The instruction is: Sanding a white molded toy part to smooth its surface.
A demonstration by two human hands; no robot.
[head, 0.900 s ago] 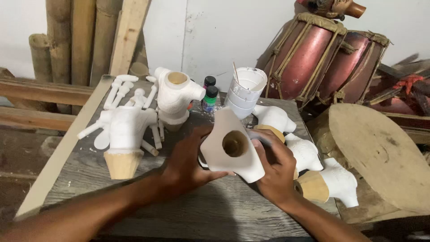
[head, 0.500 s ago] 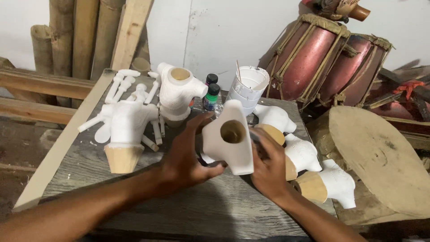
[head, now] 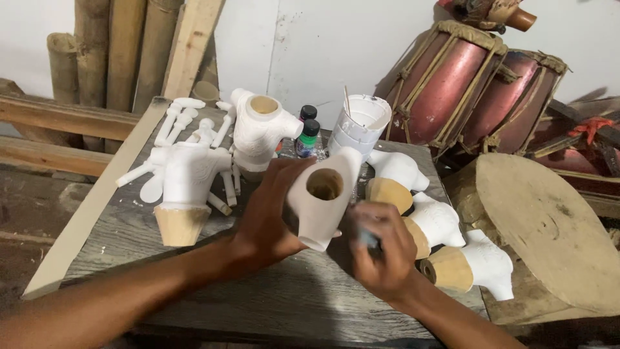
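My left hand (head: 271, 213) grips a white-painted wooden torso piece (head: 323, 197) with a round hole on top, held tilted above the grey wooden table (head: 213, 291). My right hand (head: 381, 249) is closed beside its lower right, fingers curled on something small and blurred with a bluish tip that I cannot make out. Behind the piece stand a white container (head: 361, 126) with a stick in it and two small paint bottles (head: 307, 132).
More white torsos stand at the left (head: 187, 194) and back (head: 258, 132), with loose white limb pieces (head: 177, 116). Three others lie at the right (head: 445, 239). A round wood slab (head: 549, 226), red drums (head: 465, 84) and bamboo poles (head: 97, 52) surround the table.
My left hand has turned and tilted the torso piece further left. My right hand has come off it, dropped lower right and closed into a fist.
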